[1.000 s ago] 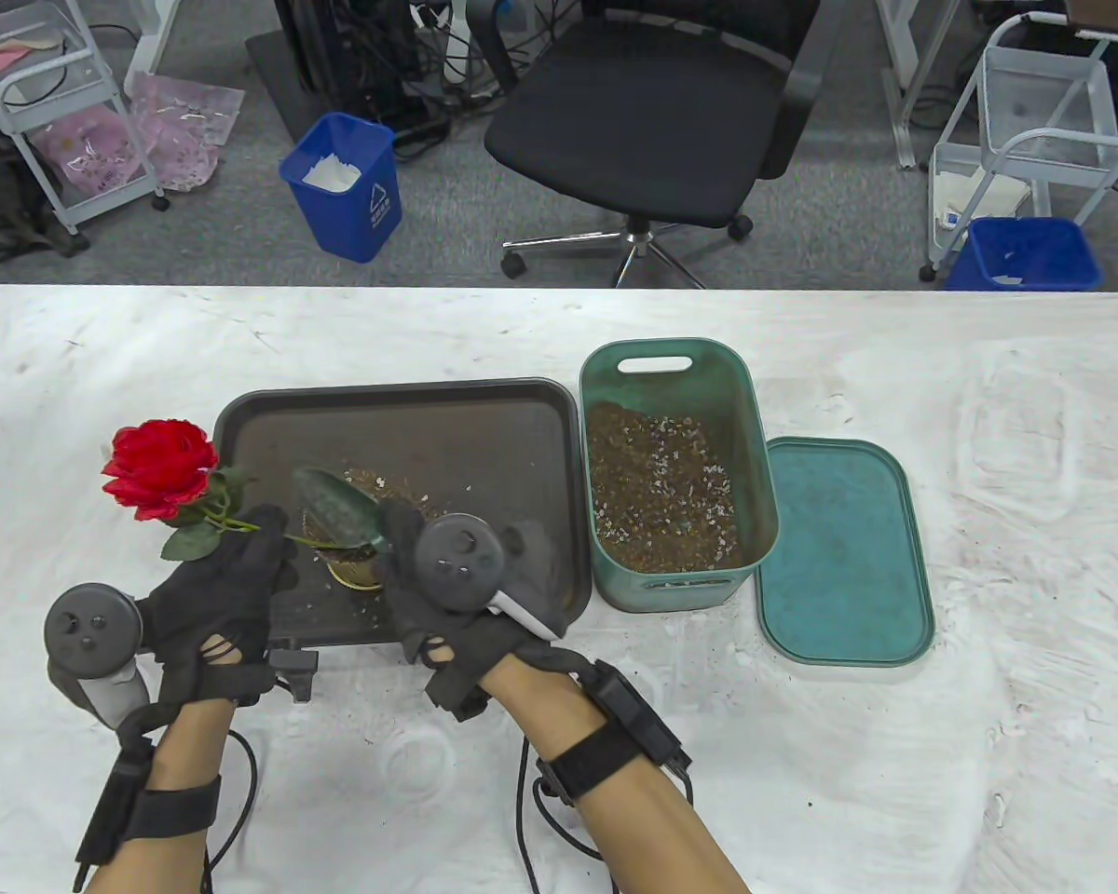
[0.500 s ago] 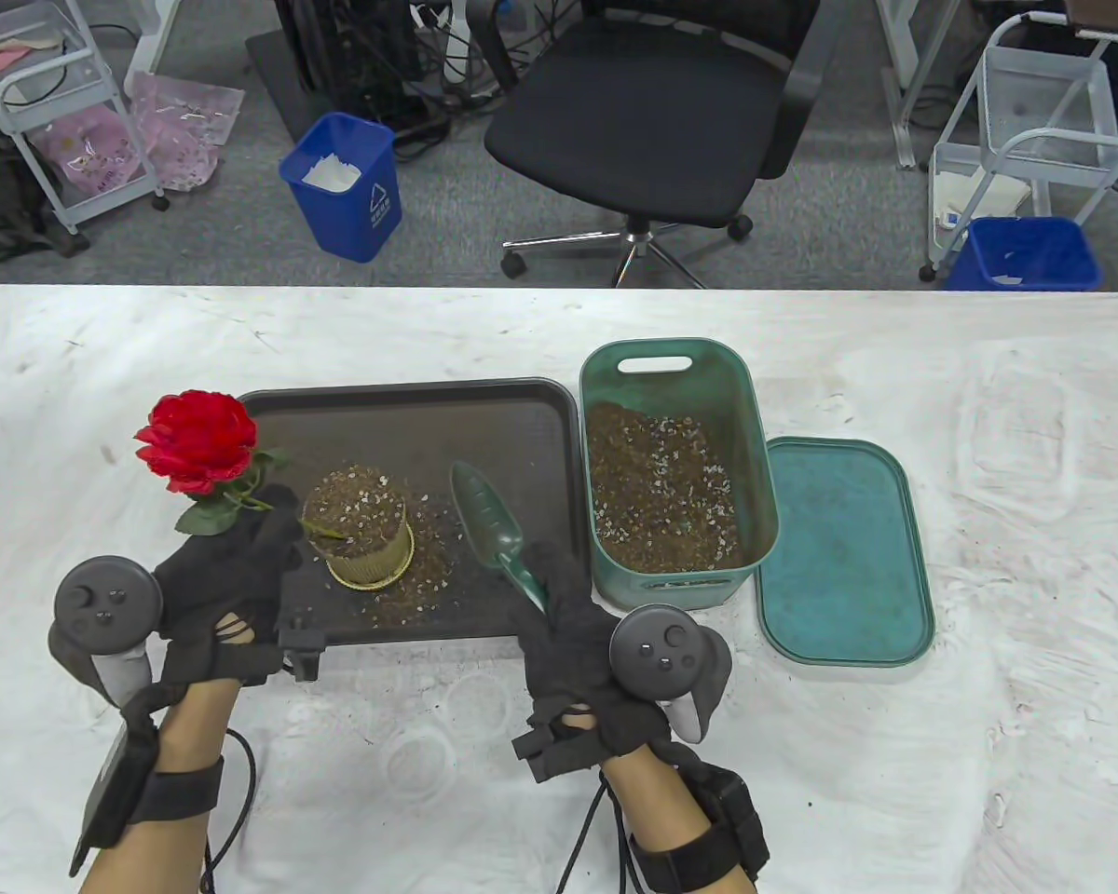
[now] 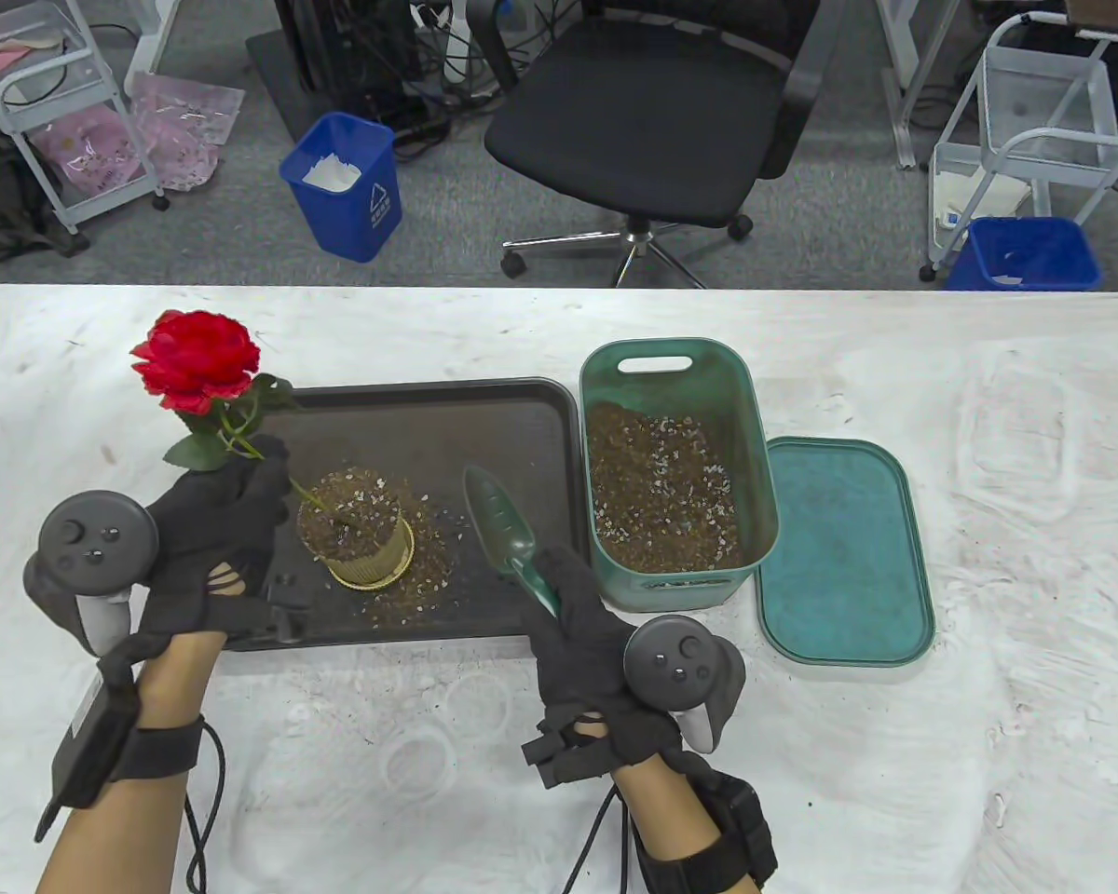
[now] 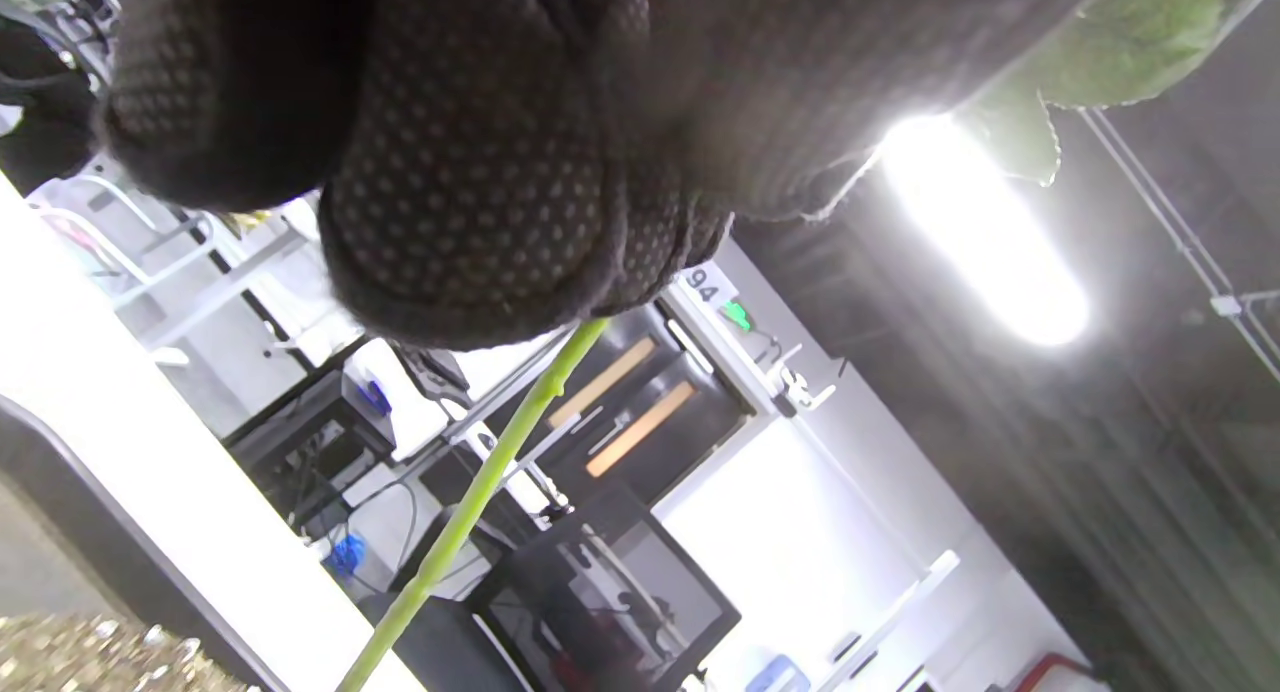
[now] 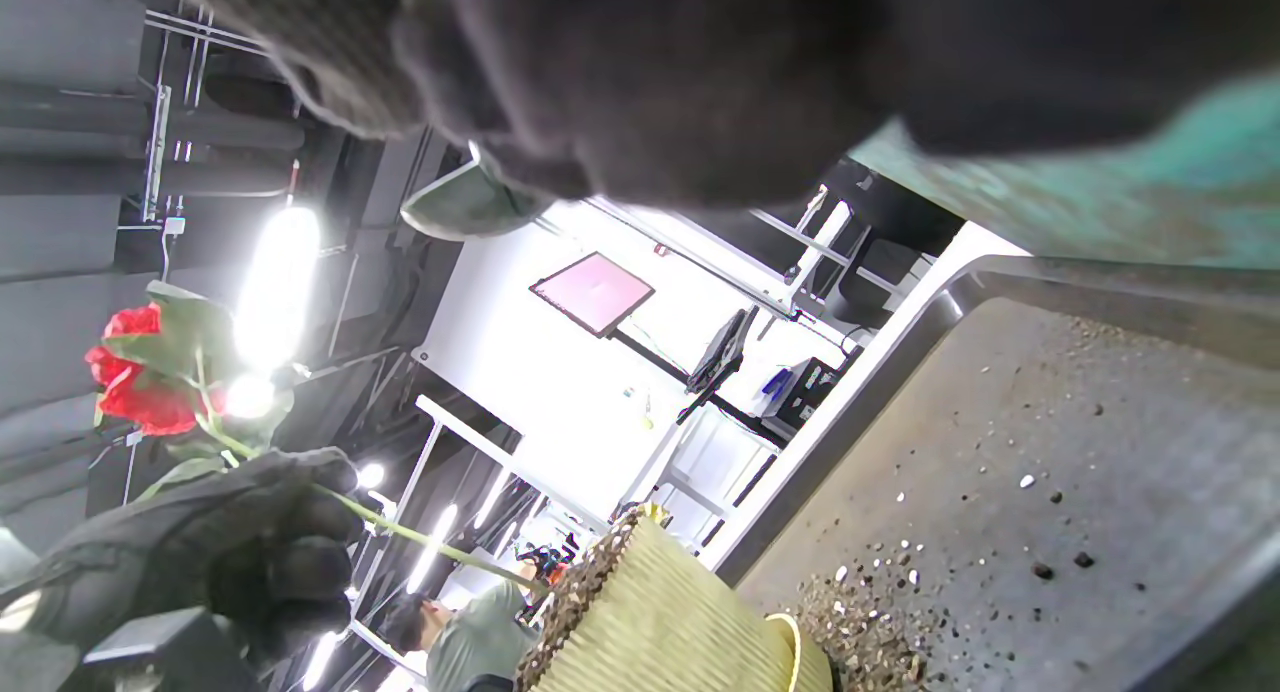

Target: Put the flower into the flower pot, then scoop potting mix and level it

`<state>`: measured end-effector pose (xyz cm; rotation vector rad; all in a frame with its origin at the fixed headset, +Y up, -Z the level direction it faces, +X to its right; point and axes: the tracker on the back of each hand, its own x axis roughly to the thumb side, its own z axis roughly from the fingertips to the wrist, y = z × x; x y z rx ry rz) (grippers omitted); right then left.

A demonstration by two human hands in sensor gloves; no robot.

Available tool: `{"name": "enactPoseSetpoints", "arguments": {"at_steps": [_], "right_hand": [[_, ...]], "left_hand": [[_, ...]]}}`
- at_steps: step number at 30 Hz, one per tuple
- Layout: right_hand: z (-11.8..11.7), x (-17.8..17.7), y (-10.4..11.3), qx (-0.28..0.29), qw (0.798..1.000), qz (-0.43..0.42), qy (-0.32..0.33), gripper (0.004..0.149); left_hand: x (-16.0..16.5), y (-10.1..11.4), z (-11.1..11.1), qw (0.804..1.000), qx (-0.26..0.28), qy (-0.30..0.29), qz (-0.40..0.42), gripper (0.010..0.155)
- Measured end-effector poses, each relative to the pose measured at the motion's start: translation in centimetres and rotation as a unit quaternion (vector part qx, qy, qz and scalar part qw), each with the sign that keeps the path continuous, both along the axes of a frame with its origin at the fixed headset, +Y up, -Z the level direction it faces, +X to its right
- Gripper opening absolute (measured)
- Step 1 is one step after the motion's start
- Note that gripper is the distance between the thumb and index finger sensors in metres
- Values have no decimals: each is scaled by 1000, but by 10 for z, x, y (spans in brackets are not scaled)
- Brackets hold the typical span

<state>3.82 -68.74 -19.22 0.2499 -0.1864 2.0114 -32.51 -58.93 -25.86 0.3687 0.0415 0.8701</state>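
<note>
A red rose [image 3: 199, 361] on a green stem [image 4: 470, 497] leans left, its stem foot stuck in the soil of the small yellow flower pot [image 3: 359, 535] on the dark tray [image 3: 447, 410]. My left hand [image 3: 228, 507] grips the stem just left of the pot. My right hand [image 3: 573, 605] holds the handle of a green trowel [image 3: 498, 521], whose blade lies over the tray right of the pot. In the right wrist view the rose [image 5: 135, 377], the left hand [image 5: 215, 552] and the pot [image 5: 650, 622] show.
A green bin of potting mix [image 3: 675, 419] stands right of the tray, its lid [image 3: 843, 549] flat beside it. Loose soil lies scattered on the tray around the pot. A black office chair [image 3: 652, 121] stands behind the table.
The right hand drew the trowel away from over the pot to the right. The left hand lifted the rose up and back, bringing its stem more upright in the pot.
</note>
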Motion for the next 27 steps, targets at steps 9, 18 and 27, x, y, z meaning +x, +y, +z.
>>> {"name": "enactPoseSetpoints", "arguments": {"at_steps": [9,18,27], "right_hand": [[0,-2,-2,-4,1000,10,3,64],[0,-3,-2,-9,1000,11,6,64],[1,-8,-4,-11,1000,25,13,64]], "left_hand": [[13,35,-20,996,6,-3,-91,43],[8,43,-18,996,26,4,-89,42],[17,12,-28,994,13,5,-104,42]]}}
